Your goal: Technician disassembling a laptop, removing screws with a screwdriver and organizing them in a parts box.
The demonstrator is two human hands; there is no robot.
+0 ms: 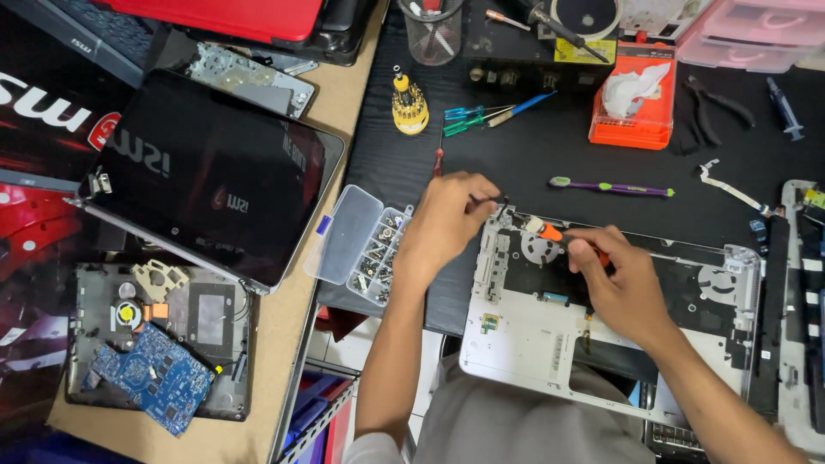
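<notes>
Head view showed your right hand (623, 288) closed around an orange-handled screwdriver (554, 232), tip down at the top-left corner of the silver laptop chassis (533, 335). Your left hand (443, 219) pinched together on something small by that same corner; I couldn't tell what. The chassis lay flat at the near edge of the black counter (516, 150), partly overhanging your lap. It looked light, thin, stiff but flexible at the cutouts, and likely fragile around the fan openings, so hold it by the solid side edges. A clear screw box (365, 249) sat just left of your left hand, a purple toothbrush (610, 186) just beyond the chassis. The room was cluttered: a black laptop lid (215, 172) and a blue circuit board (150, 374) lay to the left.
</notes>
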